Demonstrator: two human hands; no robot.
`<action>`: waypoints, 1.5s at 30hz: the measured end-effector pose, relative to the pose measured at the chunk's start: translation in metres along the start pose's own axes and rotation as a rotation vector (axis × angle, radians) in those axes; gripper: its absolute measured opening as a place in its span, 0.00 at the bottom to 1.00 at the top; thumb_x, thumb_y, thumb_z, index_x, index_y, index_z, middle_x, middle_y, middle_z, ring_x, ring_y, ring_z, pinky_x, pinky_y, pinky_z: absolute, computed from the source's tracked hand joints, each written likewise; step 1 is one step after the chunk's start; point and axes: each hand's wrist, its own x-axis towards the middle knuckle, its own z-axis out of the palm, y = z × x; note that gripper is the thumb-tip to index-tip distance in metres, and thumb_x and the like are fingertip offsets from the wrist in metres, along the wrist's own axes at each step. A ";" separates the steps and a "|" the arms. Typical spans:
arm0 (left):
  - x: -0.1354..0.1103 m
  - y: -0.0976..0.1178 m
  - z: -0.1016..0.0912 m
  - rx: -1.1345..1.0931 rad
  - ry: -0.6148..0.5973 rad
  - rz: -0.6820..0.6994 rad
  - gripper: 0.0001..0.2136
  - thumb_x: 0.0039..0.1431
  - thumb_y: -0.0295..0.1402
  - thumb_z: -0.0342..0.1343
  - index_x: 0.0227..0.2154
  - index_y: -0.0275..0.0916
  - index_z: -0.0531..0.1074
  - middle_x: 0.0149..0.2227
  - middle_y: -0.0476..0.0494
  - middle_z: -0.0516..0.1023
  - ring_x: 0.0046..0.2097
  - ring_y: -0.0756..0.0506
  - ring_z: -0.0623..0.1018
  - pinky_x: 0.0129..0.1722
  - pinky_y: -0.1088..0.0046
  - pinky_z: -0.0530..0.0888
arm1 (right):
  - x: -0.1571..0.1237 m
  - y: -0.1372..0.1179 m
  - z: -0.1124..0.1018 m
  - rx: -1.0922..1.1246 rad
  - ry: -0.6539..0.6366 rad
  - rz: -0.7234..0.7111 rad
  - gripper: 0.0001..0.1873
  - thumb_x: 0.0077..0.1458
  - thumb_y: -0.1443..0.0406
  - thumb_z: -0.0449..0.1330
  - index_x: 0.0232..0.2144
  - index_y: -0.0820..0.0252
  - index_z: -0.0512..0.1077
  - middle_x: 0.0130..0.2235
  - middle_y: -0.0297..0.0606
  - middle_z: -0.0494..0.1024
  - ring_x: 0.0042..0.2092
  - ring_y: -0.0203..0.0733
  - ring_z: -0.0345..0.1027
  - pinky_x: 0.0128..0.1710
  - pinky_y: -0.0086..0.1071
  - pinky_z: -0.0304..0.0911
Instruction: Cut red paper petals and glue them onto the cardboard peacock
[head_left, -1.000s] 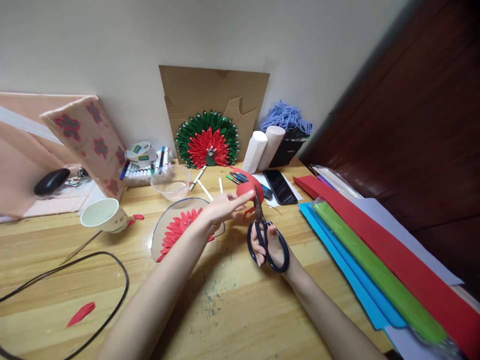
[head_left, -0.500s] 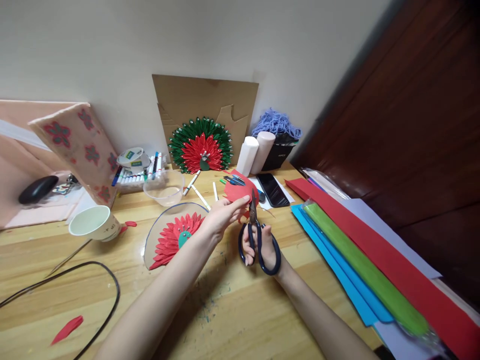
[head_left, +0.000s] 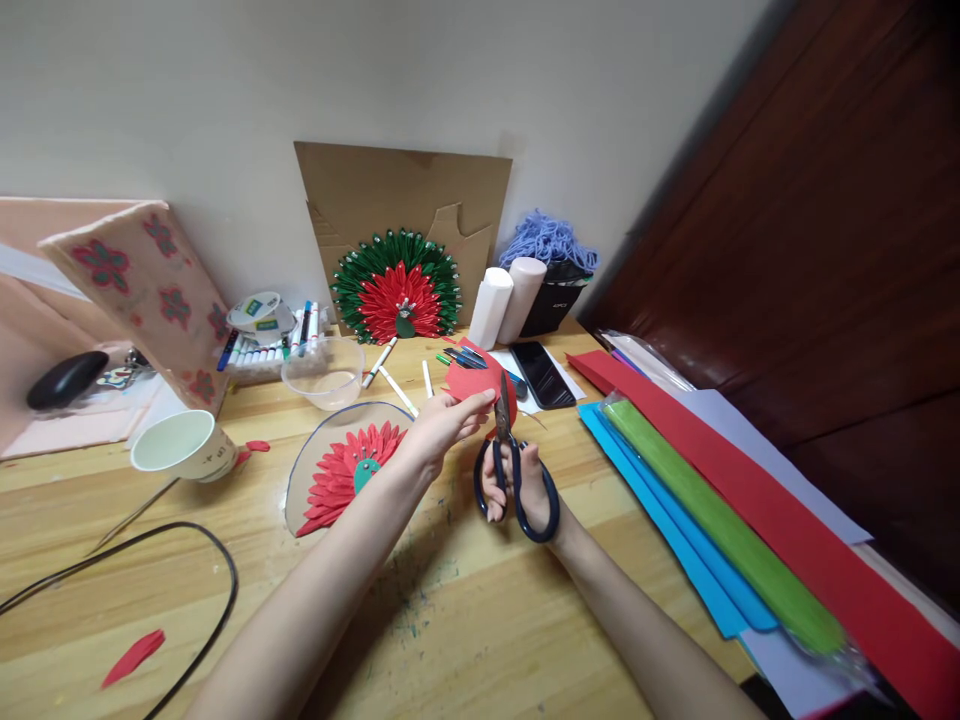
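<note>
Between thumb and fingers, my left hand (head_left: pixel 448 428) pinches a piece of red paper (head_left: pixel 474 381) above the table. My right hand (head_left: pixel 525 485) has its fingers through the black handles of a pair of scissors (head_left: pixel 504 415), whose blades point up and away at the paper's right edge, close to my left thumb. Under my left forearm lies a rounded cardboard sheet (head_left: pixel 319 445) carrying red paper petals (head_left: pixel 337 480) around a green body (head_left: pixel 365 473); the forearm hides part of it.
A finished green-and-red peacock (head_left: pixel 401 290) leans on cardboard (head_left: pixel 405 180). Left are a paper cup (head_left: pixel 184 447), a clear bowl (head_left: pixel 324 378), markers (head_left: pixel 262 352) and a black cable (head_left: pixel 225 560). Right are a phone (head_left: pixel 544 375) and coloured paper sheets (head_left: pixel 720 500). A red petal (head_left: pixel 133 657) lies front left.
The view has shifted slightly. My hands keep nearly the same pose, with the scissors still at the red paper; the orange-red bit seen below the paper earlier is less visible.
</note>
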 end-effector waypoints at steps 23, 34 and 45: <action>-0.005 0.009 0.005 0.156 0.205 0.157 0.14 0.40 0.40 0.66 0.19 0.35 0.69 0.24 0.47 0.74 0.30 0.51 0.73 0.37 0.75 0.68 | -0.001 0.003 -0.001 -0.028 0.036 0.001 0.36 0.35 0.31 0.50 0.23 0.58 0.59 0.12 0.22 0.58 0.11 0.29 0.54 0.11 0.23 0.52; -0.006 0.011 0.005 0.198 0.211 0.263 0.12 0.44 0.38 0.62 0.21 0.35 0.67 0.24 0.49 0.73 0.29 0.50 0.73 0.37 0.73 0.68 | -0.004 0.000 0.004 -0.027 0.001 0.006 0.39 0.33 0.30 0.47 0.25 0.59 0.60 0.14 0.24 0.61 0.13 0.31 0.57 0.14 0.25 0.54; -0.012 0.041 -0.018 0.375 0.025 0.255 0.09 0.46 0.36 0.60 0.23 0.35 0.71 0.24 0.47 0.73 0.28 0.51 0.72 0.31 0.74 0.67 | -0.018 -0.036 -0.012 -0.198 -0.307 0.080 0.43 0.32 0.30 0.46 0.30 0.62 0.65 0.18 0.26 0.61 0.18 0.31 0.57 0.19 0.26 0.57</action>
